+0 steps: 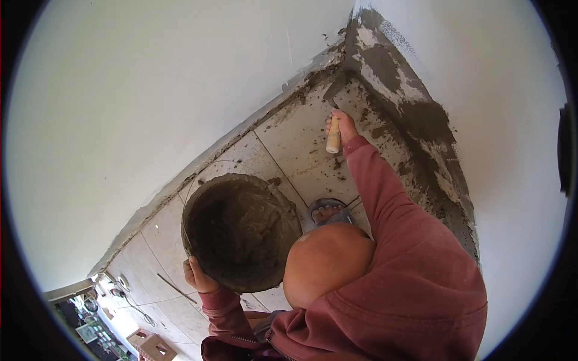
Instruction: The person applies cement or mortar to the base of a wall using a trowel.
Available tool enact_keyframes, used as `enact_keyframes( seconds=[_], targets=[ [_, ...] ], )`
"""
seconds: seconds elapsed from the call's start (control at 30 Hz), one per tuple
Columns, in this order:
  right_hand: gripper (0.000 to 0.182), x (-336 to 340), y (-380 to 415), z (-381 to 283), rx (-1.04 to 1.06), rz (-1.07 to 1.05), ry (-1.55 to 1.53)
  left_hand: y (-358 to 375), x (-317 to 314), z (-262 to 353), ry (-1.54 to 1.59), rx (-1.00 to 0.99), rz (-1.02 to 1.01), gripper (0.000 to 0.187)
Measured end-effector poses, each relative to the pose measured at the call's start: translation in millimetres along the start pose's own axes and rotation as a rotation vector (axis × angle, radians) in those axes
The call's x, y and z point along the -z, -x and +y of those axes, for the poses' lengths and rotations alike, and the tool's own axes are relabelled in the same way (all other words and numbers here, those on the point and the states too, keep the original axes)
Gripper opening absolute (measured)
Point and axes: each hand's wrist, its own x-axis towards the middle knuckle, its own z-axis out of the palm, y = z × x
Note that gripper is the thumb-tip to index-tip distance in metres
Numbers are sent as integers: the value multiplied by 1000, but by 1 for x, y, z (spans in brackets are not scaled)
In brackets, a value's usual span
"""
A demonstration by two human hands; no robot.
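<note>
My right hand (pixel 344 125) is closed round the pale wooden handle of a trowel (pixel 333 137). Its dark blade points into the corner where the two walls meet the floor, close over the mortar-smeared tiles there. At lower left, my left hand (pixel 198 275) grips the rim of a round bucket (pixel 188 240), fingers on the outside. Grey wet mortar (pixel 265 222) coats the inside of the bucket, and a thin wire handle arcs above its far rim. Rough patches of mortar (pixel 426 119) cover the base of the right wall.
A sandalled foot (pixel 328 212) and a bent knee (pixel 328 262) are beside the bucket. Crumbs of mortar dot the floor tiles (pixel 295 135). Further off at lower left lie a thin stick (pixel 176 287), a cable (pixel 144 317) and a brownish box-like object (pixel 150 346).
</note>
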Motion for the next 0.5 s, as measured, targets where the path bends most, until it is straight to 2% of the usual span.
enact_keyframes(
  seconds=[0.13,0.2,0.43,0.47,0.5],
  targets=[
    [16,-46,-30,-2,16,4,-8,-5,0,-1,25,-11,-30,28],
    [13,-63,-29,-2,63,-50,-115,-3,-6,2,20,-7,-14,28],
    [13,-25,0,3,13,-223,-119,-3,-18,10,79,7,-14,27],
    [13,-25,-4,-1,16,-231,-120,-4,-17,10,82,0,-10,27],
    [13,-25,-13,-9,27,-154,-184,-3,-17,8,80,-14,-18,26]
  ],
)
